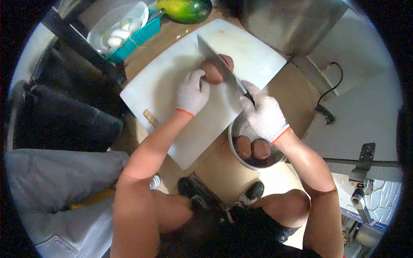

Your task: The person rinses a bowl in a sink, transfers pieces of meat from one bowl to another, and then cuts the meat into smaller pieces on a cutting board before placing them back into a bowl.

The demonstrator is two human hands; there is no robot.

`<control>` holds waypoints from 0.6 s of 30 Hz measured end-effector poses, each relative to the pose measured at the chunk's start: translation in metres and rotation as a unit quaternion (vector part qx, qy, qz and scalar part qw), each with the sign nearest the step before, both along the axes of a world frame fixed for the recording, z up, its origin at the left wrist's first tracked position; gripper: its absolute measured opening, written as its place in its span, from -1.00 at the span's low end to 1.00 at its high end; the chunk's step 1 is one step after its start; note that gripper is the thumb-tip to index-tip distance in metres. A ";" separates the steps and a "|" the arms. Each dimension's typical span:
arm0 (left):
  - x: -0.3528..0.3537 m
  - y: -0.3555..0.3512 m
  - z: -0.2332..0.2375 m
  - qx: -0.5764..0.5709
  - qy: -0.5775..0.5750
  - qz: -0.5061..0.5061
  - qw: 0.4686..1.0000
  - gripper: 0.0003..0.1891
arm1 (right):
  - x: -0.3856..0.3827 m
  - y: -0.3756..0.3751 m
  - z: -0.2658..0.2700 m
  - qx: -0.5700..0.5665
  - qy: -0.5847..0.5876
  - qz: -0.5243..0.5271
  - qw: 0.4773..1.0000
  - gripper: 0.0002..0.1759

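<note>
There were 2 gloves (192, 93), 1 big knife (221, 65) and 1 white board (167, 81). 1 bowl (241, 129) had 2 brown lumps (260, 148).

This looks like a kitchen, though whether in a home or a business cannot be told. At the frame's centre, a broad knife (209, 50) meets a brown, meat-like lump (213, 73) on a white cutting board (159, 90), which lies on a brown tabletop (140, 64). A metal bowl (244, 128) with similar lumps sits right of centre, a large steel vessel (284, 26) stands upper right, and a white strainer (101, 32), teal basket (144, 38) and green-yellow fruit or vegetable (189, 10) fill the upper left.
</note>
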State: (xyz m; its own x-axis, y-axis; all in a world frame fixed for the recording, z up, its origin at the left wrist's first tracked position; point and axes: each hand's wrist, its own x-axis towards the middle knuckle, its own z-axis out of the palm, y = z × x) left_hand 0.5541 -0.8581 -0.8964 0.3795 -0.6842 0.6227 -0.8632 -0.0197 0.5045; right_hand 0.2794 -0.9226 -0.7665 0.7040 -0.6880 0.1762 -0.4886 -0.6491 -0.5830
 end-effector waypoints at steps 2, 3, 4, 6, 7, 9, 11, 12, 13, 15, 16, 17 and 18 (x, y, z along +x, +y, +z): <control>0.001 0.002 -0.007 -0.007 0.013 0.005 1.000 -0.70 | 0.003 0.016 0.011 0.042 -0.006 -0.015 0.999 -0.42; 0.003 -0.001 -0.005 -0.023 0.017 0.008 1.000 -0.72 | 0.004 0.017 0.010 0.034 -0.031 -0.008 0.999 -0.42; 0.003 0.000 -0.002 -0.022 0.016 0.008 1.000 -0.72 | 0.005 0.018 0.008 0.028 -0.056 -0.001 0.998 -0.41; 0.005 0.001 -0.001 0.012 0.005 0.017 1.000 -0.70 | 0.007 0.010 0.002 0.025 -0.003 0.001 1.000 -0.40; 0.006 0.000 -0.001 0.013 0.001 0.017 1.000 -0.70 | 0.006 0.006 0.002 0.040 0.034 0.012 0.999 -0.39; 0.007 -0.001 -0.002 0.012 0.014 0.001 1.000 -0.70 | 0.002 0.005 0.005 0.061 0.053 0.008 0.997 -0.39; 0.004 0.004 0.003 0.037 0.042 0.018 0.998 -0.68 | -0.011 0.015 0.013 0.088 -0.021 -0.016 0.996 -0.42; 0.003 0.001 0.013 0.058 0.066 0.033 0.996 -0.67 | -0.017 0.014 0.015 0.107 -0.100 -0.042 0.988 -0.45; 0.004 -0.003 0.026 0.058 0.066 0.028 0.996 -0.67 | -0.028 0.003 -0.002 0.085 -0.170 -0.023 0.981 -0.45; 0.017 -0.016 0.048 0.043 -0.027 -0.066 0.997 -0.58 | -0.046 -0.003 0.003 0.232 -0.181 -0.085 0.952 -0.46; 0.022 -0.030 0.058 0.042 -0.027 -0.066 0.997 -0.58 | -0.054 -0.006 0.000 0.311 -0.191 -0.119 0.923 -0.47; 0.028 -0.052 0.066 0.031 -0.095 -0.104 0.990 -0.56 | -0.059 -0.006 -0.007 0.349 -0.221 -0.141 0.900 -0.52; 0.034 -0.077 0.070 0.020 -0.160 -0.142 0.977 -0.53 | -0.063 -0.006 -0.015 0.347 -0.220 -0.142 0.901 -0.52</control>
